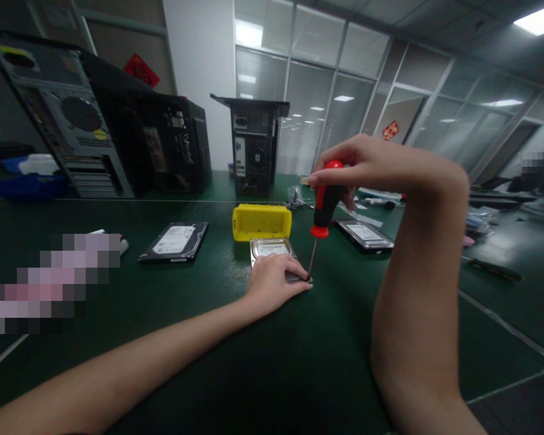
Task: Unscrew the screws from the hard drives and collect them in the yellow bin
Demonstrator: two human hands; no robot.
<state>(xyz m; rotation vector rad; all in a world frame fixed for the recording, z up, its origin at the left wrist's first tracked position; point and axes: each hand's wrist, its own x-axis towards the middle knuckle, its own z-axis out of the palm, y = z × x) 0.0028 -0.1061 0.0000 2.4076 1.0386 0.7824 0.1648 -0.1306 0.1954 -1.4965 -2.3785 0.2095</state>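
Green tabletop (254, 374) across the scene. Computer cases, 3: two at far left (81, 115) (176, 139), one far middle (254, 139). Containers, 2. Blue bin (27, 188), far left: white item in or just behind it, can't tell which. Yellow plastic bin (263, 226), middle, opening visible; few dark specks inside, too small to identify. Hard drives, 3: left one (174, 241) flat, label up; right one (365, 235) likewise; middle one (272, 246) just on the near side of the yellow bin, partly covered. Hands, 2: left hand (274, 281) lies over the middle drive, thumb and fingertips at its near right corner, can't tell if pinching anything; right hand (344, 166) grasps the red-black handle of a screwdriver (329, 202), shaft near upright, tip down at that corner.
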